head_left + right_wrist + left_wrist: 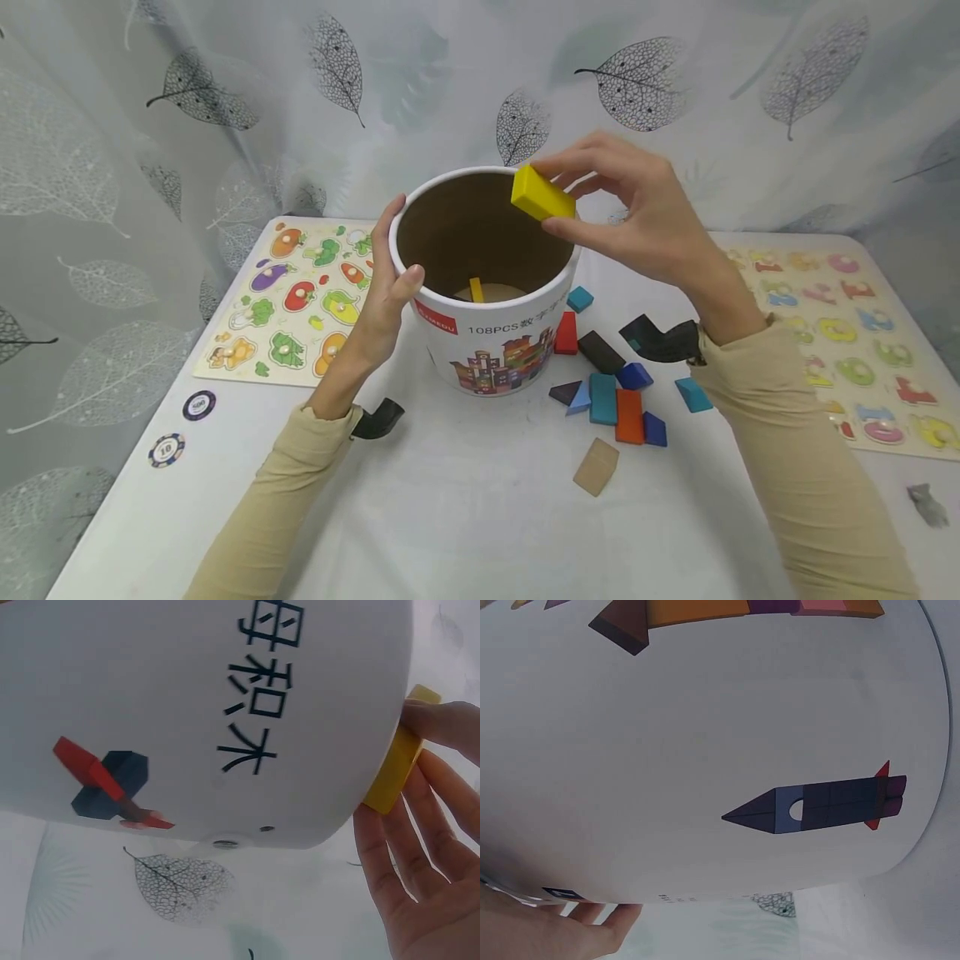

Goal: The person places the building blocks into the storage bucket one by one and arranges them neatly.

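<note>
A yellow rectangular block (pixel 542 193) is pinched between the thumb and fingers of my right hand (pixel 637 208), at the right side of the bucket's mouth. In the right wrist view the yellow block (pixel 396 766) overlaps the bucket's rim. My left hand (pixel 386 300) grips the white cardboard bucket (pixel 491 321) at its left rim, thumb near the front edge. The bucket stands upright, printed with block pictures and lettering. Inside it, another yellow piece (pixel 476 290) shows at the bottom; the rest of the inside is partly hidden by the front wall.
Several loose blocks, including a teal one (pixel 603 399) and an orange one (pixel 629 417), lie right of the bucket. A vegetable puzzle board (pixel 330 242) sits at the left, a number puzzle board (pixel 862 333) at the right. Two round chips (pixel 167 450) lie front left.
</note>
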The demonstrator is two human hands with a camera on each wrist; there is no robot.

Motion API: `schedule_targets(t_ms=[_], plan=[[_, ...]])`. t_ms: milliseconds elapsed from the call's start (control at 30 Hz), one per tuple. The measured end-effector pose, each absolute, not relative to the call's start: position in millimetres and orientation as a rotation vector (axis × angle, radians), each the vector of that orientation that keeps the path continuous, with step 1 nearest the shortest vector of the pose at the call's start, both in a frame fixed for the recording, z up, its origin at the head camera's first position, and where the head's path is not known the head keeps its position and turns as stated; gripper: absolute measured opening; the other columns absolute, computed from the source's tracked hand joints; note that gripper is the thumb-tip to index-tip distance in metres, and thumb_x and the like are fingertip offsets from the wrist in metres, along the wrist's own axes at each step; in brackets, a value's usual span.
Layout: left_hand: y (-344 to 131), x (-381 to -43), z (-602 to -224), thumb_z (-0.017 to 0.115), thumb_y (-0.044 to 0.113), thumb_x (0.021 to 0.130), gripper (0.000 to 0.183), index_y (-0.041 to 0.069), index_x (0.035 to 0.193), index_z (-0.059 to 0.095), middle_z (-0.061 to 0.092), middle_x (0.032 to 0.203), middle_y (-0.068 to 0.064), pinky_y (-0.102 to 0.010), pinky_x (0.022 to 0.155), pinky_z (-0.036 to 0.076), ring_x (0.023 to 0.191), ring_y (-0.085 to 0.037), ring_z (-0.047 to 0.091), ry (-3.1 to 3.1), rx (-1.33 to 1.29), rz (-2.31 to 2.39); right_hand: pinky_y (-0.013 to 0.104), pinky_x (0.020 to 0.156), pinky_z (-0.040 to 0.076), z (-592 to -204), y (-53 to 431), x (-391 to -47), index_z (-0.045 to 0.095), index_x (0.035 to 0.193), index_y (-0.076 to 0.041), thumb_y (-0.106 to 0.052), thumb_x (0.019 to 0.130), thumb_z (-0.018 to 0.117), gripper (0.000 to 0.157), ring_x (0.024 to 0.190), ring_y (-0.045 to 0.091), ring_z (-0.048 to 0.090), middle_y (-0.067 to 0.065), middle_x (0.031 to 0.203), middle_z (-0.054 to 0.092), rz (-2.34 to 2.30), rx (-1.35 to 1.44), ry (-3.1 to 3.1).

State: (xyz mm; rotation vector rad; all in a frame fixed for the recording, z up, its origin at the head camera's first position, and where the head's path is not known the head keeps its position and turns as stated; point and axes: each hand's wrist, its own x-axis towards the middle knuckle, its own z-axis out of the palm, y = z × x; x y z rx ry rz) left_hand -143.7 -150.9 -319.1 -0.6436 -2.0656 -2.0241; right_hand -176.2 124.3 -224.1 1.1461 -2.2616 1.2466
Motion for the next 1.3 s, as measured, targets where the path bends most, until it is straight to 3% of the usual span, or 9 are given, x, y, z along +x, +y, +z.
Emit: schedule_targets(t_ms=[267,533,767,1000,1067,1133,1300], plan=[[-152,-144,-320,0.059,0.074,0.077,0.103,0.028,0.155,0.011,0.026,0.154,0.001,-0.063,0.112,0.028,0.139,-0.024,0.03,-2.075,-0.641,-2.006,0.017,0.089,0.051,-233,126,-177,0.066,0.119,-0.001,0.006,0.076,0.078,0.045,0.104,0.012,0.06,0.007,0.115,0.066,1.282,1.176,-2.289],[-151,-144,-320,0.06,0.075,0.076,0.103,0.03,0.154,0.011,0.027,0.154,-0.003,-0.065,0.11,0.027,0.139,-0.031,0.03,-2.067,-0.648,-2.032,0.017,0.089,0.051,-236,139,-166,0.068,0.114,-0.002,0.011,0.073,0.078,0.045,0.101,0.009,0.062,0.007,0.112,0.067,1.269,1.199,-2.256],[-151,-143,-319,0.06,0.075,0.077,0.102,0.029,0.154,0.011,0.026,0.154,-0.002,-0.065,0.111,0.028,0.14,-0.03,0.029,-2.068,-0.656,-2.02,0.019,0.089,0.052,-240,168,-146,0.067,0.115,0.004,0.022,0.069,0.074,0.051,0.101,0.018,0.063,0.011,0.11,0.066,1.324,1.136,-2.194],[-151,-143,-318,0.06,0.072,0.078,0.099,0.03,0.154,0.011,0.027,0.154,-0.002,-0.065,0.11,0.027,0.14,-0.032,0.029,-2.062,-0.659,-2.03,0.011,0.09,0.048,-288,192,-132,0.068,0.117,-0.006,0.012,0.069,0.08,0.053,0.103,0.003,0.06,0.004,0.111,0.066,1.163,1.012,-2.381],[-151,-144,-319,0.06,0.071,0.078,0.099,0.03,0.154,0.011,0.026,0.154,-0.003,-0.066,0.11,0.027,0.14,-0.033,0.028,-2.061,-0.662,-2.035,0.01,0.089,0.047,-308,195,-131,0.067,0.118,-0.009,0.008,0.071,0.08,0.051,0.103,0.005,0.059,0.004,0.111,0.066,1.123,0.964,-2.458],[-151,-144,-319,0.06,0.071,0.078,0.099,0.03,0.154,0.011,0.026,0.154,-0.004,-0.066,0.11,0.026,0.14,-0.033,0.028,-2.06,-0.659,-2.038,0.016,0.088,0.051,-327,195,-129,0.066,0.119,-0.009,0.005,0.074,0.08,0.049,0.104,0.01,0.06,0.005,0.112,0.065,1.088,0.906,-2.557],[-151,-143,-319,0.061,0.073,0.076,0.102,0.029,0.154,0.011,0.027,0.154,-0.002,-0.065,0.111,0.026,0.14,-0.03,0.028,-2.059,-0.642,-2.042,0.047,0.088,0.056,-361,189,-126,0.063,0.123,-0.005,0.0,0.078,0.078,0.047,0.107,0.031,0.06,0.013,0.119,0.059,1.015,0.771,-2.846]])
